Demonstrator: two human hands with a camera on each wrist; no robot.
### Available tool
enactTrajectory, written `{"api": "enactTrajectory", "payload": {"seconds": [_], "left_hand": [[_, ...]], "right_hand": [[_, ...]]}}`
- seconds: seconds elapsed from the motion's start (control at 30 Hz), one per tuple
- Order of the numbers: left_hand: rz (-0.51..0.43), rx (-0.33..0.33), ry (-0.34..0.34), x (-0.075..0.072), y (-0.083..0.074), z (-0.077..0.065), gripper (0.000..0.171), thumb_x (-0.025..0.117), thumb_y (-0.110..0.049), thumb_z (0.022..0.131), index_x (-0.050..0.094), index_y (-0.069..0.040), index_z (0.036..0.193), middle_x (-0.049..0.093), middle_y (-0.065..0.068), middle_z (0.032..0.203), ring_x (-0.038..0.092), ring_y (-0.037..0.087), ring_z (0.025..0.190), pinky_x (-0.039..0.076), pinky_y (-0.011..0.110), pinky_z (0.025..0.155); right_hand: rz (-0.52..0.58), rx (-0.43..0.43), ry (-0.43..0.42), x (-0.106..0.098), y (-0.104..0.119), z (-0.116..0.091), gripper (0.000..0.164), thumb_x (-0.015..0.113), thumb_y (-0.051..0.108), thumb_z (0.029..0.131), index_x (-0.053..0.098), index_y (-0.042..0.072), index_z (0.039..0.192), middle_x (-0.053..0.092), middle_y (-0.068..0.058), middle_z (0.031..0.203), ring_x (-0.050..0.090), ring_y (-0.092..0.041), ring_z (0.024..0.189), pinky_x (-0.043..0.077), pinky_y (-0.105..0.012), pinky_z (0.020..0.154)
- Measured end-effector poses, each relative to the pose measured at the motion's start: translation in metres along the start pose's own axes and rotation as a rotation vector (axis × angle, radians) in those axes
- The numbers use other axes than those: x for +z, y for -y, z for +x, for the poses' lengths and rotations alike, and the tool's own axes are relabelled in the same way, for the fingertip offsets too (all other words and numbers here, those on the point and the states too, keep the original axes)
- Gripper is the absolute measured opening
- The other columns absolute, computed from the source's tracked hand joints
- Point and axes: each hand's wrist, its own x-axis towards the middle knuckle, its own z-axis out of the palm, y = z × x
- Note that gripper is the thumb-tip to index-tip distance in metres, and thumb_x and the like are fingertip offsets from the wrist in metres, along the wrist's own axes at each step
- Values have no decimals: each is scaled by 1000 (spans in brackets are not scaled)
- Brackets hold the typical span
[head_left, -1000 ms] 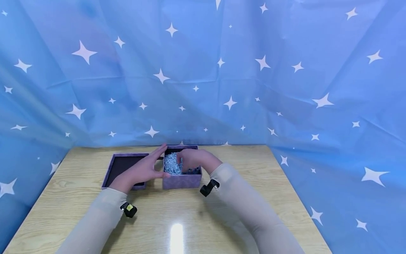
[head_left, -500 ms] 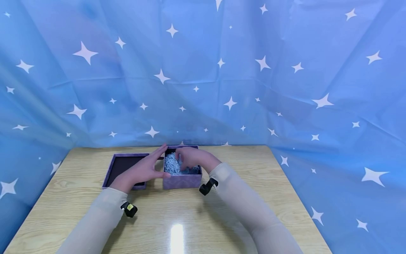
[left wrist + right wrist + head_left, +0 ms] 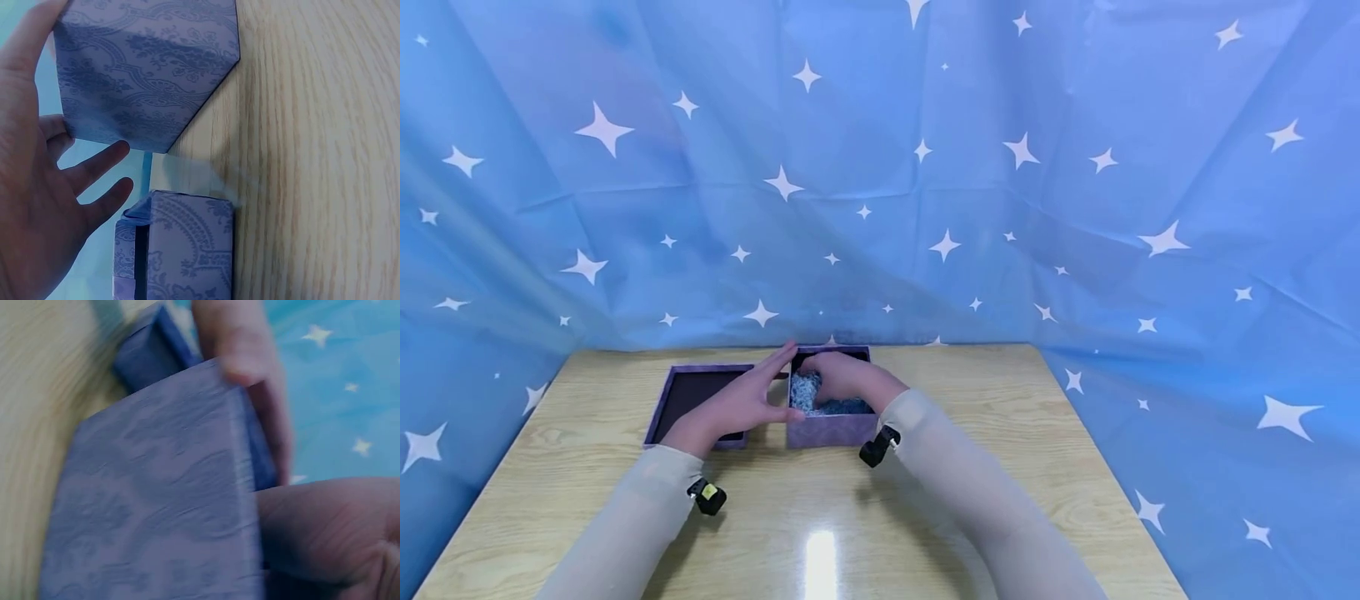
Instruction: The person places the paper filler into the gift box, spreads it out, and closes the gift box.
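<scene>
Left hand (image 3: 741,407), fingers spread and straight, reaching over shallow purple patterned-paper lid (image 3: 694,393), dark-lined, to brace left side of lidless purple patterned-paper rectangular box (image 3: 831,432) on pale wood bench (image 3: 760,533). Inside: light-blue shredded filler (image 3: 805,392). Right hand (image 3: 844,377) within, just shifted leftward; grip hidden, undeterminable. Filler seemingly mid-spreading.

Your box (image 3: 831,432): patterned paper-like covering, lightly textured up close, low sheen. Shallow tray (image 3: 688,400) beside it: same patterned covering, dark matt lining. Shreds (image 3: 805,392) inside box: crinkled, paper-looking. Your tabletop (image 3: 1022,467): wood grain, smooth, glossy enough to throw you bright glare. Backdrop (image 3: 865,150): cloth-like, creased, soft sheen. Your sleeves (image 3: 985,492): fabric, matt. Wrist units (image 3: 707,497) you wear: hard plastic by look, fairly smooth.
</scene>
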Motion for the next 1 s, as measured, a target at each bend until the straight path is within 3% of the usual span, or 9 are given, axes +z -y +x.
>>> {"api": "enactTrajectory", "payload": {"seconds": [0.17,0.27,0.33,0.5,0.67,0.8,1.0], "left_hand": [[-14,-12,-5,-2,-2,-1,122,88,-57,93,7,-30,180,1,-2,186,15,39,168,30,70,126],[-16,-1,-10,-2,-4,-1,120,88,-53,94,9,-27,180,1,-1,187,14,40,168,29,70,126],[-18,0,-6,-2,-3,-1,120,88,-54,94,9,-26,180,0,-3,186,12,38,169,28,69,127],[-24,-1,-3,-1,-2,-1,120,88,-54,94,10,-26,180,-2,-6,186,11,37,169,27,69,128],[-26,-14,0,0,-1,-1,120,88,-55,93,9,-30,180,-1,-7,185,11,35,169,27,68,128],[-15,-9,-1,1,0,-1,121,87,-57,93,8,-28,180,0,0,187,13,38,169,29,69,127],[-4,-10,-3,1,1,0,123,87,-60,92,7,-28,180,0,1,187,14,39,169,29,69,127]], "right_hand": [[234,-44,-84,-10,7,-6,26,85,11,99,75,7,123,74,-4,111,69,-18,99,57,-37,93],[327,-79,-48,-2,3,2,8,76,4,103,74,8,111,71,-1,94,64,-14,80,56,-31,76],[329,-86,-23,9,-1,10,10,71,-1,103,74,7,108,69,1,90,59,-11,75,51,-27,71],[274,-89,-12,22,-7,19,15,72,-3,97,76,4,109,70,-3,95,56,-10,78,47,-24,72],[365,-66,29,12,-9,10,13,74,3,103,76,8,115,75,-2,102,67,-13,86,55,-28,77],[476,-55,29,1,-9,-1,20,78,7,104,74,5,123,74,-3,107,72,-23,90,60,-36,76],[455,-92,-32,-13,-14,-15,31,81,13,103,72,1,131,73,-4,114,74,-29,94,64,-42,81]]}}
